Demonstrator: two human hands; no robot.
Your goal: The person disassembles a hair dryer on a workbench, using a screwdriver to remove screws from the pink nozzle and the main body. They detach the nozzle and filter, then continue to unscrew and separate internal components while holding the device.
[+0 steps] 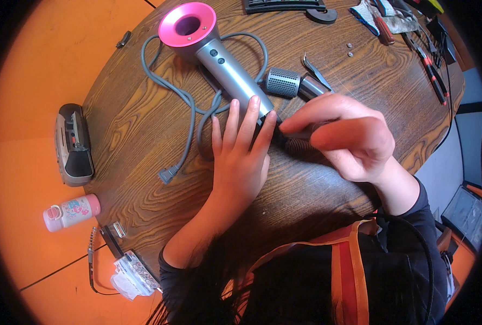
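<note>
A hair dryer [233, 73] with a silver handle and a bright pink ring head [189, 25] lies slanted across the wooden table. My left hand [238, 143] rests with spread, stretched fingers on the lower end of the handle. Just right of that end, my right hand [355, 138] is closed in a pinch; what lies between its fingertips is too small and hidden to make out. A dark ribbed piece [300, 144] shows partly beneath it. Above it are a perforated silver cylinder [283, 82] and bent-tip tweezers [317, 71].
The dryer's grey cord [189, 108] loops around it and ends in a plug [168, 174]. Pliers [435, 81], a red-handled tool [384, 31] and gloves [365, 15] lie at the far right. Beyond the table's left edge are a radio cassette player [74, 145] and a pink bottle [72, 213].
</note>
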